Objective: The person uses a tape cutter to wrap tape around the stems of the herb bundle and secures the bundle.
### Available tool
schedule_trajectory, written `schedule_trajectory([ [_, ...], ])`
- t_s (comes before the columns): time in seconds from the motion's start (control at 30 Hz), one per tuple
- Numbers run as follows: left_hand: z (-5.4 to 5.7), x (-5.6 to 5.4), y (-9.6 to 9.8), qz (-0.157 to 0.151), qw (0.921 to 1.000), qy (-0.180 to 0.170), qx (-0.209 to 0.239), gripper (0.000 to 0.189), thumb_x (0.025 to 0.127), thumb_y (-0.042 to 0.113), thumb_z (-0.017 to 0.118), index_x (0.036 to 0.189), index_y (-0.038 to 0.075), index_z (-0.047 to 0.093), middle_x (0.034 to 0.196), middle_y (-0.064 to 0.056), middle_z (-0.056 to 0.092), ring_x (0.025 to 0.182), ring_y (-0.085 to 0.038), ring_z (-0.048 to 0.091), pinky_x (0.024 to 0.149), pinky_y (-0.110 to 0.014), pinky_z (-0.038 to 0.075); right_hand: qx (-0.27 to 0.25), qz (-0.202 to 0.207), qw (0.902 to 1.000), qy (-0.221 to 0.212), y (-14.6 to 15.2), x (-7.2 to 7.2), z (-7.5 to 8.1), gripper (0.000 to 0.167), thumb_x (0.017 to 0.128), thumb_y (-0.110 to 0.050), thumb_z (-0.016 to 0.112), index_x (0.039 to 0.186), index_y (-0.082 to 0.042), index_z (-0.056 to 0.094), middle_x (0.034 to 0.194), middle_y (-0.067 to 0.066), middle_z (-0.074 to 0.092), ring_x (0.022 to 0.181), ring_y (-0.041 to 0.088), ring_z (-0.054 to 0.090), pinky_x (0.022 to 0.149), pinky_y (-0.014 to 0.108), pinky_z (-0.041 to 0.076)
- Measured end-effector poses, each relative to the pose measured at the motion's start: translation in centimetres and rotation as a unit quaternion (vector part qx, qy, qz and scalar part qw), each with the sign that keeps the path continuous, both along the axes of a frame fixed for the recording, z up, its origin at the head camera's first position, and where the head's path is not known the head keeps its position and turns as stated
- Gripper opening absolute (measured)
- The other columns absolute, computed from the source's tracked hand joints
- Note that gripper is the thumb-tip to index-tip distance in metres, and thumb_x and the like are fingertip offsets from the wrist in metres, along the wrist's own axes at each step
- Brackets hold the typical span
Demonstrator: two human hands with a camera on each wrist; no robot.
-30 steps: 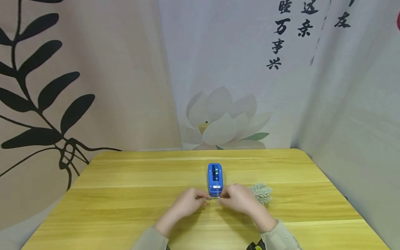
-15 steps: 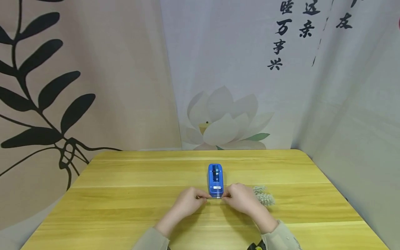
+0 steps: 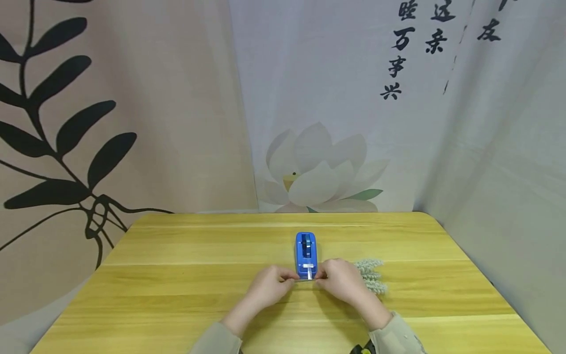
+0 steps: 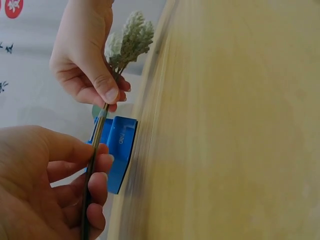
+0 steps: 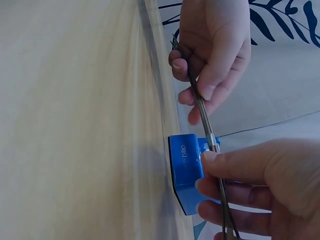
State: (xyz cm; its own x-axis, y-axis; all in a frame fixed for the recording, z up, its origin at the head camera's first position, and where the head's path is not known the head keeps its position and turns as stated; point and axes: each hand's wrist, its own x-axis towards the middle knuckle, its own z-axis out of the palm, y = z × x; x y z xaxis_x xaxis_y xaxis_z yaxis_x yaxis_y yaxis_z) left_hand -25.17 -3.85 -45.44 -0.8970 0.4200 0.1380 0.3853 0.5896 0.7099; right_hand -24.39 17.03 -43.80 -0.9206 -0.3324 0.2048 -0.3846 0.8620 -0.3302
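A small bunch of pale green flowers (image 3: 372, 276) on thin stems (image 4: 98, 131) is held level in front of the blue tape dispenser (image 3: 301, 269). My left hand (image 3: 270, 285) grips the stems toward their cut ends, fingers curled round them. Closer to the flower heads, my right hand (image 3: 341, 281) pinches the same stems between thumb and fingers. A strip of clear tape (image 3: 309, 273) runs from the dispenser's front to the stems between my hands. In the right wrist view, a shiny band of tape (image 5: 212, 141) shows on the stems beside my right thumb.
All this is over a wooden table (image 3: 177, 295), whose far edge meets a printed curtain (image 3: 185, 123). A dark wrist strap (image 3: 363, 349) shows at the right sleeve (image 3: 395, 337).
The flower heads have turned and spread differently beside my right hand, as the stems rotate. The tape strip shows more plainly at the dispenser's front. Both hands keep nearly the same place.
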Motion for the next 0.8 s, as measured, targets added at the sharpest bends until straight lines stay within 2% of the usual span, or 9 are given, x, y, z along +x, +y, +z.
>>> schedule_trajectory([
  [0.13, 0.4, 0.2, -0.3, -0.001, 1.0000, -0.008, 0.001, 0.013, 0.091, 0.010, 0.063, 0.093, 0.007, 0.076, 0.087, 0.000, 0.072, 0.068, -0.009, 0.057, 0.062, -0.029, 0.049, 0.001, 0.003, 1.0000, -0.003, -0.3, -0.2, 0.4, 0.014, 0.078, -0.016, 0.079, 0.071, -0.021, 0.069, 0.069, -0.014, 0.061, 0.060, 0.003, 0.052, 0.056, 0.027, 0.047],
  [0.33, 0.8, 0.3, -0.3, -0.012, 0.9999, 0.006, -0.007, 0.010, 0.089, 0.009, 0.066, 0.092, 0.009, 0.076, 0.084, 0.003, 0.071, 0.074, -0.010, 0.061, 0.069, -0.030, 0.051, 0.008, 0.018, 0.9998, -0.005, -0.3, -0.7, 0.9, 0.021, 0.076, -0.015, 0.080, 0.066, -0.021, 0.063, 0.064, -0.015, 0.056, 0.057, 0.005, 0.047, 0.053, 0.028, 0.044],
  [0.6, 0.6, 0.3, -0.1, 0.002, 0.9999, -0.013, -0.002, 0.011, 0.084, 0.007, 0.070, 0.092, 0.010, 0.076, 0.088, 0.001, 0.071, 0.071, -0.009, 0.057, 0.062, -0.028, 0.048, 0.006, 0.041, 0.9991, -0.003, 0.0, -1.0, 0.8, 0.026, 0.075, -0.012, 0.079, 0.066, -0.019, 0.056, 0.063, -0.013, 0.052, 0.056, 0.007, 0.045, 0.052, 0.027, 0.041],
  [0.8, 0.5, 0.3, -0.3, 0.008, 0.9999, 0.002, 0.007, 0.012, 0.082, 0.006, 0.071, 0.091, 0.013, 0.077, 0.090, 0.001, 0.072, 0.082, -0.015, 0.063, 0.073, -0.037, 0.052, -0.032, 0.049, 0.9977, -0.034, 0.0, -1.0, 0.7, 0.023, 0.076, -0.014, 0.080, 0.069, -0.018, 0.058, 0.065, -0.012, 0.056, 0.059, 0.007, 0.048, 0.057, 0.028, 0.045],
])
